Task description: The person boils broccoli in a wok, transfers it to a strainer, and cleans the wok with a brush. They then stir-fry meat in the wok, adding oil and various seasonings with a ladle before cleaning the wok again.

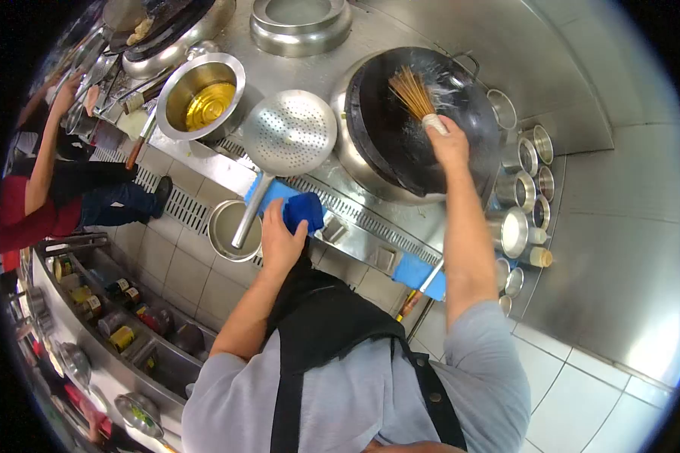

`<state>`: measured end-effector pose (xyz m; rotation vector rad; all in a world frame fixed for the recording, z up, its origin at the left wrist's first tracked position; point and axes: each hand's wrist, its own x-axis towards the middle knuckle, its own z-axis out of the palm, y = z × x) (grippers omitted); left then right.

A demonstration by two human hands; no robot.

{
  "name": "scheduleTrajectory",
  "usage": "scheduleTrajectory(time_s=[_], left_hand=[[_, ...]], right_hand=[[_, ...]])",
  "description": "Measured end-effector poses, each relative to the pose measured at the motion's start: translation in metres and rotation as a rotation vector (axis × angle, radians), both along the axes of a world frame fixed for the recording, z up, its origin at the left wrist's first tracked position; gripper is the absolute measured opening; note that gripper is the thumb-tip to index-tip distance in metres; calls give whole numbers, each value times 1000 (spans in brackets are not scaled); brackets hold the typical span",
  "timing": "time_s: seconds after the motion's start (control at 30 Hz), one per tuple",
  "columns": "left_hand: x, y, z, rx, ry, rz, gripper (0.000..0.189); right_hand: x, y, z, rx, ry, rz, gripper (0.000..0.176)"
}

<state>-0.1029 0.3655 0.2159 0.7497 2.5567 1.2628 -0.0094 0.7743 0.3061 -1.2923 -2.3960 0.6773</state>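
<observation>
My right hand is closed round the wrapped handle of a bamboo wok brush. The brush's bristles lie inside a large black wok, where some water shows near the far side. In my left hand is a folded blue cloth, held at the front edge of the stove. A perforated metal strainer rests just beyond that hand, its long handle slanting down toward me, to the left of my fingers.
A steel pot with yellow oil stands left of the strainer. Several metal canisters line the wok's right side. A white-lined bucket sits below the counter edge. Another person works at the far left, near a rack of bottles.
</observation>
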Motion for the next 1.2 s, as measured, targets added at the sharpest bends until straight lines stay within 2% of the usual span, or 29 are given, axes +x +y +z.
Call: scheduleTrajectory(time_s=[0.03,0.1,0.13,0.2,0.3,0.37,0.43,0.47,0.5,0.53,0.57,0.63,0.7,0.77,0.83,0.87,0.97,1.0,1.03,1.07,1.1,1.2], left_hand=[[-9,0,-5,1,-4,-2,65],[-16,1,-30,-103,-269,-49,69],[-18,1,-47,-82,-120,-84,69],[-27,3,-34,-107,-134,-118,65],[-38,14,-34,-188,-152,-182,57],[-39,16,-37,-243,-157,-254,53],[-43,21,-40,-220,-154,-300,50],[-42,23,-42,-224,-148,-313,50],[-43,23,-43,-115,-201,-282,49],[-44,20,-42,-12,-253,-258,48],[-46,16,-34,-27,-243,-283,48],[-47,8,-12,262,-890,-75,46],[-43,-3,-4,569,-1176,47,51],[-39,-7,15,631,-1249,19,57],[-32,0,12,607,-1261,-23,56],[-26,0,13,562,-1292,-75,56],[3,56,44,493,-1390,-117,50],[14,74,53,486,-1388,-119,50],[22,94,59,498,-1474,-155,52],[29,109,63,498,-1561,-186,55],[34,125,61,458,-1533,-239,63],[44,171,60,435,-1607,-204,65]], right_hand=[[-18,-12,-4,-8,24,-56,52],[-12,-49,2,-30,1,61,55],[3,-70,17,-94,-58,120,55],[48,-86,43,-80,-178,176,52],[117,8,17,-69,-209,183,52],[84,29,31,19,-287,-61,54],[40,34,18,-44,-190,-209,57],[24,31,2,10,-152,-212,56],[11,21,-15,58,-112,-214,55],[2,0,-15,30,-150,-171,55],[0,-23,-3,4,-184,-135,55],[32,-51,17,-18,-270,25,59],[83,-50,44,5,-378,82,59],[132,-11,51,7,-463,4,59],[153,42,45,39,-407,-129,59],[148,64,30,132,-320,-138,54],[71,46,34,14,-201,-151,50],[43,34,27,-31,-252,-206,52],[29,27,1,-44,-183,-159,53],[20,4,8,-55,-161,-74,56],[24,-14,7,-52,-175,5,57],[86,-33,23,-51,-268,194,58]])
